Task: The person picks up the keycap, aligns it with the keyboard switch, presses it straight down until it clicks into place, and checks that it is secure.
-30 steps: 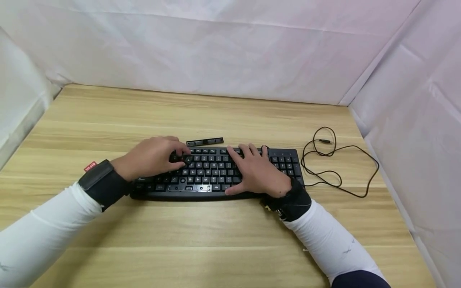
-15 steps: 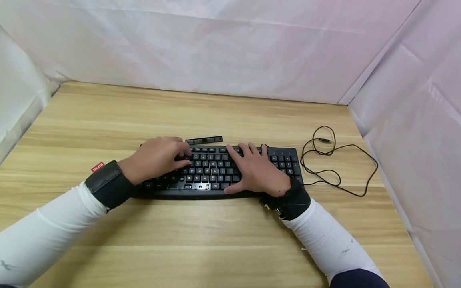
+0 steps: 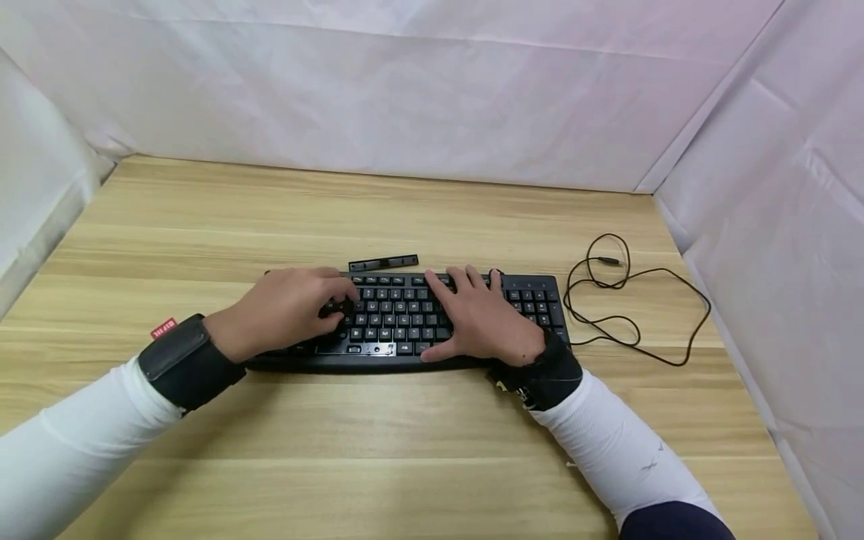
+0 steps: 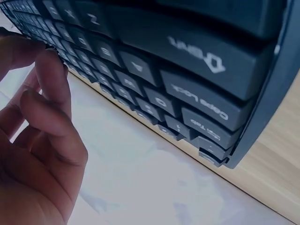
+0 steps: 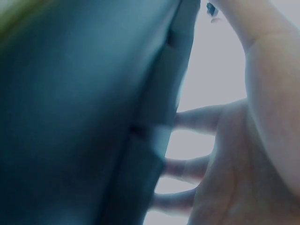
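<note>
A black keyboard lies across the table, with a bare strip along its front row where the space bar sits on such a keyboard. My left hand is over the left-hand keys. Its thumb and bent index finger come together on a small dark keycap, largely hidden by the fingers. In the left wrist view the other fingers of the left hand are curled. My right hand rests spread on the keyboard's right half, its thumb at the front edge. Behind the keyboard lies a loose space bar, its underside up.
A thin black cable loops on the wooden table to the right, its plug near the top of the coil. White cloth walls stand behind and at both sides.
My left hand moved slightly right, then back left and a little toward me, staying over the keyboard's left keys. The right hand and the loose space bar stay put.
</note>
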The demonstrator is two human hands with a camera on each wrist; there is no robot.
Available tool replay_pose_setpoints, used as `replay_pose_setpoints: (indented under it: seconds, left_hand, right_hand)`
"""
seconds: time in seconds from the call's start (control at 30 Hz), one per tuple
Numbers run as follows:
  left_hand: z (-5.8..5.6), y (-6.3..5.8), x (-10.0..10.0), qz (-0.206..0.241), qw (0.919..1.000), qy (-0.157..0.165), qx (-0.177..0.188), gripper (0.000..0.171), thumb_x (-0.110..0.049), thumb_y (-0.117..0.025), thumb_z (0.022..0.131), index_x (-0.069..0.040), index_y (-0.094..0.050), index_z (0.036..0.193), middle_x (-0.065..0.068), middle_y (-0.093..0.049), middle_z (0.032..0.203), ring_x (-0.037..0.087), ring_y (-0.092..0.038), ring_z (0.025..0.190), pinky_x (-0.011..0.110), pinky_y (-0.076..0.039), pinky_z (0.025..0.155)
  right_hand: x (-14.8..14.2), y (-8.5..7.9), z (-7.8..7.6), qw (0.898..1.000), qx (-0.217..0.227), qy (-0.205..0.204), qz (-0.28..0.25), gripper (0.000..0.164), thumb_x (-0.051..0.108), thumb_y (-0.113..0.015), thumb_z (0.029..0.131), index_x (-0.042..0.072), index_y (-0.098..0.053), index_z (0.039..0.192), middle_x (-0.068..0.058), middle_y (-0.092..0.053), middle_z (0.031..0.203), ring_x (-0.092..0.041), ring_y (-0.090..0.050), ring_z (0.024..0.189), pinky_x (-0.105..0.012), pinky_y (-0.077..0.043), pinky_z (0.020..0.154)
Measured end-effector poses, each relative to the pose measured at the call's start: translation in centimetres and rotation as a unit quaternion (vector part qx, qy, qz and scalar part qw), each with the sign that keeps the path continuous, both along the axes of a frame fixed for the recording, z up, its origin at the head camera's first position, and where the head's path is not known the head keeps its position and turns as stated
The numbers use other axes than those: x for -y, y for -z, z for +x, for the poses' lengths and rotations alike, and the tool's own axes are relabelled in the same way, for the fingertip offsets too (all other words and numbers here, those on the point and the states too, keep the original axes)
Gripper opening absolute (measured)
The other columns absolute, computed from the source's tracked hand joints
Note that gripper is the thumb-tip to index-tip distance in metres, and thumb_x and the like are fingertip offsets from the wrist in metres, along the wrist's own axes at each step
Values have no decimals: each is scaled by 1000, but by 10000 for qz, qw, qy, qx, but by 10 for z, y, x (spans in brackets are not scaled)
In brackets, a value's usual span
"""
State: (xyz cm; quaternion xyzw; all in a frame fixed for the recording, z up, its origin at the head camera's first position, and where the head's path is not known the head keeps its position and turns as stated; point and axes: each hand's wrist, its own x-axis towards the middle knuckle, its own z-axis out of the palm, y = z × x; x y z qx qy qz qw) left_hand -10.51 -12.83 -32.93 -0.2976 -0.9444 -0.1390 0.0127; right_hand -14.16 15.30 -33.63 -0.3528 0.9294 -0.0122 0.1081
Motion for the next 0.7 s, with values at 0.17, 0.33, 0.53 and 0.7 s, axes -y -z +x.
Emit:
replay_pose_setpoints:
  seconds: [0.17, 0.33, 0.53, 0.7]
  left_hand:
    - [12, -1, -1, -31, 10000, 51, -49, 29, -13, -74, 74, -14, -69, 103, 3, -68, 95, 6, -48, 54, 26, -42, 43]
    - [23, 2, -7, -213, 9994, 146, -215, 25, -14, -77, 72, -15, -70, 97, 2, -70, 93, 7, -51, 56, 28, -48, 45]
    - [27, 7, -10, -358, 9982, 298, -386, 20, -12, -77, 73, -15, -72, 92, 1, -69, 88, 10, -58, 61, 28, -48, 43]
    - [28, 7, -10, -427, 9973, 331, -492, 17, -10, -75, 74, -14, -73, 91, 3, -68, 86, 12, -59, 61, 28, -47, 41]
  right_hand:
    - [0, -1, 0, 10000, 20, -13, -16, 118, 78, -61, 62, 15, -16, 152, -21, -25, 149, -40, -18, 133, -73, -17, 100]
    - [0, 0, 1, 10000, 25, -38, -41, 118, 78, -61, 63, 14, -16, 152, -21, -25, 148, -40, -18, 133, -73, -17, 99]
    - [0, 0, 1, 10000, 64, -28, -11, 118, 78, -60, 63, 14, -15, 152, -21, -24, 149, -41, -17, 133, -73, -17, 100]
    - [0, 0, 0, 10000, 35, -36, -22, 118, 78, -60, 63, 14, -15, 152, -21, -24, 149, -41, -17, 133, -73, -17, 100]
